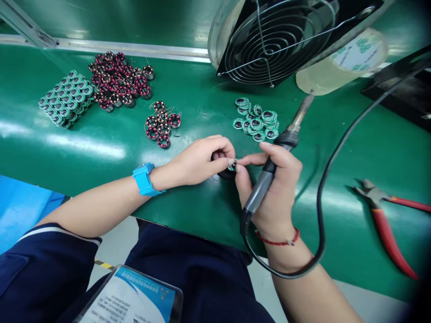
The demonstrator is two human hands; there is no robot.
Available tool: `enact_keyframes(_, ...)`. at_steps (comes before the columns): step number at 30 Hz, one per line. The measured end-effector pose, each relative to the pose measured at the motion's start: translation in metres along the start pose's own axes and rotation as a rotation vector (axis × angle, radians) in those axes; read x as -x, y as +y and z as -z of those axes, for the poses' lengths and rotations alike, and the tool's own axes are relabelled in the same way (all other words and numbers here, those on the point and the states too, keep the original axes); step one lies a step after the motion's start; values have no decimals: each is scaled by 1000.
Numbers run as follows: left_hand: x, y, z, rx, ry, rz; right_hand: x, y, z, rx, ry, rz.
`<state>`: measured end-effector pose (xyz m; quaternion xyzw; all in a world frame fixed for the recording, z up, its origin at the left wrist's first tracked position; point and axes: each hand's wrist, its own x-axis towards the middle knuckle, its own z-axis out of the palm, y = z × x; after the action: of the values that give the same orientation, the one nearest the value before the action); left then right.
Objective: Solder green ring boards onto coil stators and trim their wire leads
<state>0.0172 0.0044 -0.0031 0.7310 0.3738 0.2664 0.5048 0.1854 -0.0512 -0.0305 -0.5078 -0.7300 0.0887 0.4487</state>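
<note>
My left hand (210,159) is closed at the fingertips on a small round green circuit board (231,166), above a dark round piece (225,174) on the bench. The thumb and forefinger of my right hand (278,181) meet the same board from the other side. Across that right hand lies a soldering iron (259,193), held in the grip with its metal tip pointing up and away from the board. Its black cable loops down over my right wrist. Fingers hide much of the board and the dark piece.
Loose round circuit boards (257,122) lie ahead, below a fan (269,49). Copper-wound coils form a small group (162,125) and a larger pile (119,80), beside stacked green boards (67,99). Red-handled cutters (379,204) lie right. A labelled yellowish cylinder (323,76) stands behind.
</note>
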Motion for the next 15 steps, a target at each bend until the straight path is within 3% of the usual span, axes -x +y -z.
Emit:
enact_keyframes(5, -1, 0, 1, -3, 8, -9, 3, 0, 2, 2, -53, -16)
enact_keyframes(10, 0, -1, 5, -45, -35, -33, 5, -1, 6, -26, -4, -6)
enact_keyframes(15, -2, -3, 6, -34, -9, -3, 6, -5, 10, 51, -73, -5)
